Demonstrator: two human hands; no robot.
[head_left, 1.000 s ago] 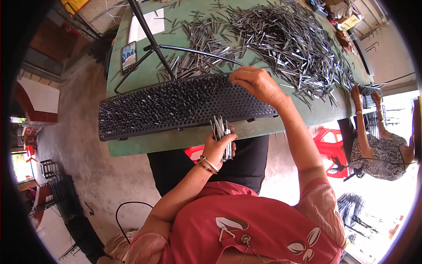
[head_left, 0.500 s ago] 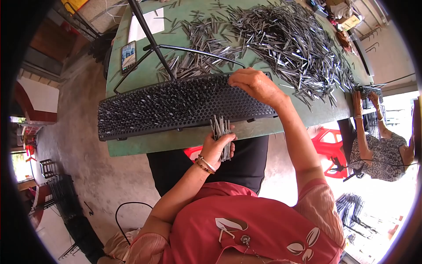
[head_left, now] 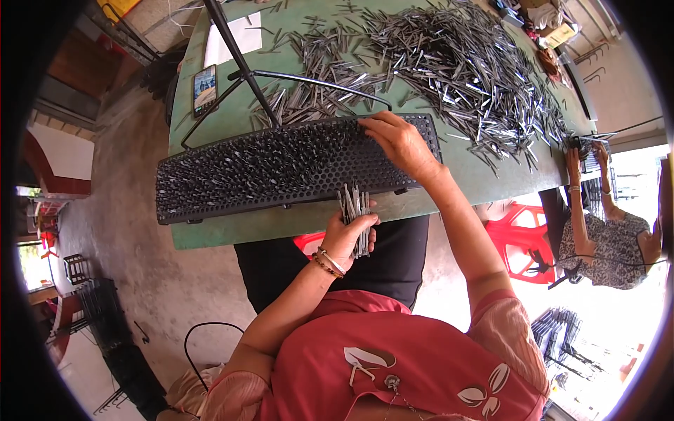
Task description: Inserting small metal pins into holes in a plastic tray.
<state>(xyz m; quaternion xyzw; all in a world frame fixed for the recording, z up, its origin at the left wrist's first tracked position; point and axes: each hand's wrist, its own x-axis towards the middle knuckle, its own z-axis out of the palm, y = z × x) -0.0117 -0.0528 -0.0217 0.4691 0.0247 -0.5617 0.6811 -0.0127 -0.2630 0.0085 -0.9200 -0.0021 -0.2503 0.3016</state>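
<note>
A long black perforated panel lies across the near part of the table. Dark thin strips stand in its holes over the left and middle portions, while bare holes show on the right. In front of the panel's near edge my left hand is closed around a bundle of thin grey metal strips, their ends pointing up. My right hand is over the panel's right half, fingertips pinched together at the border of the filled holes. Whatever its fingertips hold is too small to make out.
A large heap of loose strips covers the far right of the green table. A black metal frame rises behind the panel. A phone and white paper lie at left. Another person works at right near red chairs.
My right hand has moved slightly left and toward me, from the panel's far edge onto its perforated face. My left hand keeps its bundle nearly in place.
</note>
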